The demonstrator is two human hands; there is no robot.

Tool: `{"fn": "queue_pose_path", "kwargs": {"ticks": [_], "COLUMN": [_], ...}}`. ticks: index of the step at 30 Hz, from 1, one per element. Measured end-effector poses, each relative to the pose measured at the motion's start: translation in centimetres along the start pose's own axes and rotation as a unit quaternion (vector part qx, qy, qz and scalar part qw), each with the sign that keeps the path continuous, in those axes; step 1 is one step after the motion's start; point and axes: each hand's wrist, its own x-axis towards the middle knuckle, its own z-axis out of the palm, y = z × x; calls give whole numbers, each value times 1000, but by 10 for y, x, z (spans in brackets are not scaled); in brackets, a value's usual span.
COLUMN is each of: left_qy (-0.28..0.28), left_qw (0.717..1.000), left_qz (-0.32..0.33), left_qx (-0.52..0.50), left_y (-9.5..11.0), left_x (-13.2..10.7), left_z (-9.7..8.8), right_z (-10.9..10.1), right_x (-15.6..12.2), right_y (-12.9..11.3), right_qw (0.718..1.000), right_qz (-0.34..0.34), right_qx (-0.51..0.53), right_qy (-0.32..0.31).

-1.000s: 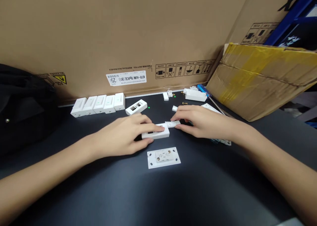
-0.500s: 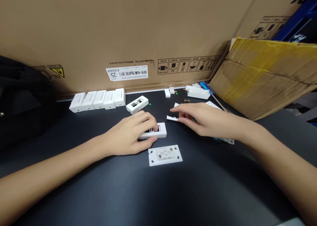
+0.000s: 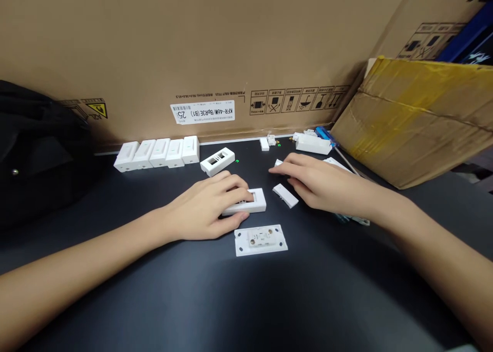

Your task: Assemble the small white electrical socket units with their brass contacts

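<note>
My left hand (image 3: 210,205) is closed over a white switch housing (image 3: 258,200) on the dark table, fingers in its opening and thumb along the near side. To its right, my right hand (image 3: 316,180) hovers low with the index finger stretched out and the others loosely bent, holding nothing I can see. Just beside that thumb lies a white switch rocker (image 3: 285,195), apart from the hand. Another small white part (image 3: 278,163) shows partly behind the right fingertips. Nearer me, a white mounting plate (image 3: 261,240) with two screws lies flat.
Several finished-looking white switches (image 3: 159,152) stand in a row at the back left. A second open housing (image 3: 217,162) lies close by. Small parts (image 3: 268,142), a white block (image 3: 314,144) and a blue-handled screwdriver (image 3: 325,134) lie at the back right, beside a cardboard box (image 3: 416,121).
The rocker has left my right fingers and now lies on the table. My right hand has shifted slightly back from it. My left hand stays on the housing; the view has shifted a little.
</note>
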Motion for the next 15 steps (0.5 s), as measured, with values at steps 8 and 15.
{"fn": "queue_pose_path", "kwargs": {"ticks": [8, 15], "left_qy": [5, 19], "left_qw": [1000, 999], "left_qz": [0, -17], "left_qx": [3, -19], "left_y": [-1, -2], "left_x": [0, -3], "left_z": [1, 1], "right_z": [-19, -21], "right_x": [-3, -6], "right_y": [0, 7], "right_qw": [989, 995], "right_qz": [-86, -10], "right_qx": [107, 80], "right_qy": [-63, -67]}}
